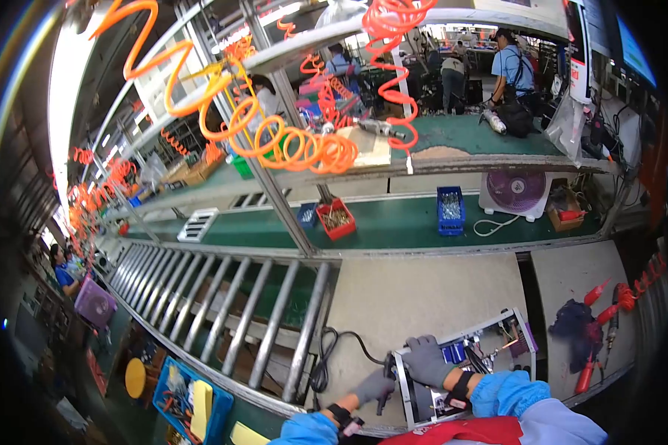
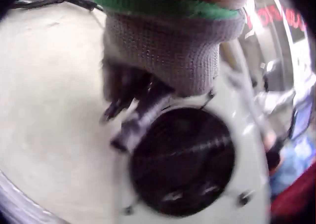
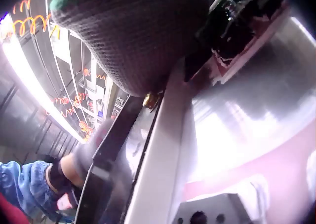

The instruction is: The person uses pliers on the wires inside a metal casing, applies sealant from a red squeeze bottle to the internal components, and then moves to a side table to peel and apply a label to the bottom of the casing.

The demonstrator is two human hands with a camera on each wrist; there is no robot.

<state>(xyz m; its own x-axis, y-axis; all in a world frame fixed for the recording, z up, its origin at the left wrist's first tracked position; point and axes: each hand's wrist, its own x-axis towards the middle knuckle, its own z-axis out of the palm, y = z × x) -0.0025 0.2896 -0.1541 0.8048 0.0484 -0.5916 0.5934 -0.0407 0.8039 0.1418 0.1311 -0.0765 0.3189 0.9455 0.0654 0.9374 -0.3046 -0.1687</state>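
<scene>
An open metal case (image 1: 525,359) with wires and blue parts inside lies at the bench's front edge. The right hand (image 1: 427,361), in a grey glove, grips its far left corner, fingers bent over the rim; in the right wrist view that hand (image 3: 133,41) covers the frame edge (image 3: 165,135). Beside the case's left end panel is the left hand (image 1: 373,387), also gloved. In the left wrist view the left hand (image 2: 163,51) is above a round black opening (image 2: 182,162); its fingers are dark and blurred, and their hold is unclear. A black cable (image 1: 325,356) runs to the panel.
Metal rollers (image 1: 237,319) extend to the left. Behind the bench stand a red bin (image 1: 336,219), a blue bin (image 1: 450,211) and a purple fan (image 1: 515,191). Red-handled tools (image 1: 587,373) lie at the right, a blue crate (image 1: 192,397) sits lower left, and orange coiled hoses (image 1: 275,137) hang overhead.
</scene>
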